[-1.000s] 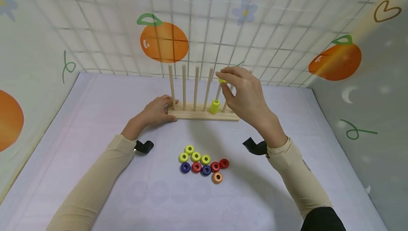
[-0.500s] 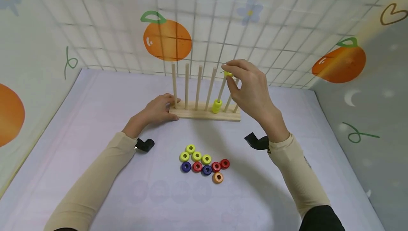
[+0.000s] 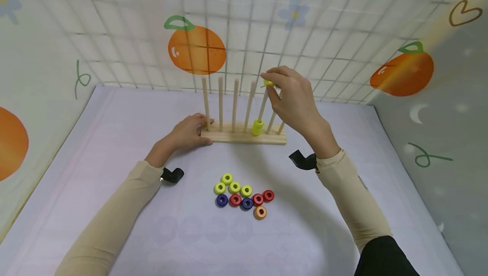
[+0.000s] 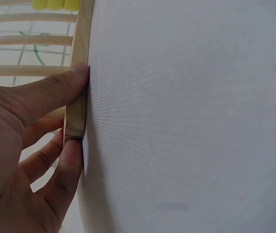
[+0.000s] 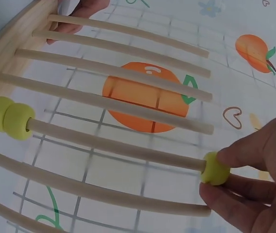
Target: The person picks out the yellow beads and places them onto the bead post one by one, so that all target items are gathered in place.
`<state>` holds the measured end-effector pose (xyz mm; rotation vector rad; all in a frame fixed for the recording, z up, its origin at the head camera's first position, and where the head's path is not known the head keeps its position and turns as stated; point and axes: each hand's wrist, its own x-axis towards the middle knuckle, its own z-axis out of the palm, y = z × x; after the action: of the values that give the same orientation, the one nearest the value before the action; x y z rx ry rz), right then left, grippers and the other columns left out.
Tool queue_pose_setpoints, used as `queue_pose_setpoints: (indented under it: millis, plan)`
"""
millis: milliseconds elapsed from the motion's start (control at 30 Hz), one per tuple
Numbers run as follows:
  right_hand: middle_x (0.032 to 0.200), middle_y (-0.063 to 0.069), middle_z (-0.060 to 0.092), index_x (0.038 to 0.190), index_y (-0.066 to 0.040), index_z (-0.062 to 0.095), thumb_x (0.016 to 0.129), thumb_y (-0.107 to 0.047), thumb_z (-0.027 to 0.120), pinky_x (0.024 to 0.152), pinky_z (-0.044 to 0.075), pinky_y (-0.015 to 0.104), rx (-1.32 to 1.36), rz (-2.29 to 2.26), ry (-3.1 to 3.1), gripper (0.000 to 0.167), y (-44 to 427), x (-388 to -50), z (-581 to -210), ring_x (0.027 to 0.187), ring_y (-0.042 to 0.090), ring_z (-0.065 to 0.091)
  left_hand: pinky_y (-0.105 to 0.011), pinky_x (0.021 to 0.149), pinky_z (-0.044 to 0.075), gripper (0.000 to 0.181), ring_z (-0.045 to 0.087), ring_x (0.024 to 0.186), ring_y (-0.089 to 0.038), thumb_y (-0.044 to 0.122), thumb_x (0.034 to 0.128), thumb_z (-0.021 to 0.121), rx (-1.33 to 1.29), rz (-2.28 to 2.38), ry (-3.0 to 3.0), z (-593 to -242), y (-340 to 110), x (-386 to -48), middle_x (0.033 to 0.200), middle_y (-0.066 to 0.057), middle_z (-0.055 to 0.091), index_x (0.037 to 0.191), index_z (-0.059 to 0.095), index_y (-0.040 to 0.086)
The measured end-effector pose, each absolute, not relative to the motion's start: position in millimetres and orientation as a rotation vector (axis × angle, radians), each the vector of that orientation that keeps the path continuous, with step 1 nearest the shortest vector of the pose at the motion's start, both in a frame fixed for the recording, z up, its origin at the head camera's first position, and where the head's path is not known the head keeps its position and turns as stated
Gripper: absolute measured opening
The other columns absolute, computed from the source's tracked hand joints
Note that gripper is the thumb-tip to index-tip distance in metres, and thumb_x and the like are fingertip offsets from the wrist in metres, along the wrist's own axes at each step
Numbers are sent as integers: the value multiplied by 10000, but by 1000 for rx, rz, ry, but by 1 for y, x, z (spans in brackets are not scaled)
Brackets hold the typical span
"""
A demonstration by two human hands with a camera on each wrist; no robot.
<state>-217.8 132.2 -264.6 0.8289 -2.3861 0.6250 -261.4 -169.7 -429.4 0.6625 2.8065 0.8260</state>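
- While the wooden rack (image 3: 244,137) is steadied at its left end by the left hand (image 3: 190,131), a yellow bead (image 5: 215,169) is held at the top of the rack's fifth peg (image 5: 118,144), counted from the left, by the right hand (image 3: 293,92).
- The bead is pinched between the right thumb and fingers, which are drawn in close around it; the peg's tip is met by the bead, but how far it has been threaded cannot be told.
- The end of the rack's base is gripped by the left hand, the thumb being laid along the front and the fingers curled about the end and behind.
- Three stacked yellow beads (image 3: 257,127) are seated at the foot of that same peg, well below the held one.
- Seven pegs are carried by the base in a single row.
- On the white cloth (image 3: 183,200) in front of the rack, loose beads are clustered with their holes facing up: four yellow beads (image 3: 234,187), three red beads (image 3: 258,200), two blue beads (image 3: 222,200) and one orange bead (image 3: 260,212), the orange one being placed nearest the person.
- Both forearms are covered by beige sleeves (image 3: 110,221).
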Motion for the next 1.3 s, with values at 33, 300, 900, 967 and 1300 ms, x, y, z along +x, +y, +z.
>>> queue_pose_setpoints:
  millis: [33,300,900,967,1300]
  plan:
    - [1165,145,676,1171,10,726,918,36,648,703,523,386,821,618,-2408,266,132,-218,-265,913,278,661,-524,986,403,704,464,1269,-344,296,815,843,658,826,2805,-430,-170,-261,1427,-136,500,1422,563,75]
    - [1220,147,670,1181,-11,726,922,-11,645,655,515,388,798,588,-2425,272,133,-215,-269,833,278,682,-489,919,430,700,507,1169,-314,295,809,848,689,849,2805,-431,-171,-262,1426,-132,507,1415,571,80]
    - [1145,158,684,1121,18,734,841,30,735,682,536,401,960,611,-2263,281,133,-173,-289,991,295,660,-537,999,397,708,448,1299,-371,295,817,842,673,814,2810,-431,-170,-262,1436,-158,493,1425,559,68]
    - [1138,151,685,1124,20,731,844,12,743,718,543,400,992,613,-2305,280,132,-169,-296,997,289,660,-535,996,397,709,452,1294,-368,293,815,843,673,817,2813,-432,-169,-263,1429,-155,497,1425,558,69]
    - [1113,79,689,1157,-31,726,869,-129,781,743,556,341,1127,620,-2523,309,125,-144,-344,951,204,679,-521,1013,391,715,434,1317,-366,290,816,844,682,827,2803,-429,-167,-263,1432,-151,495,1429,553,65]
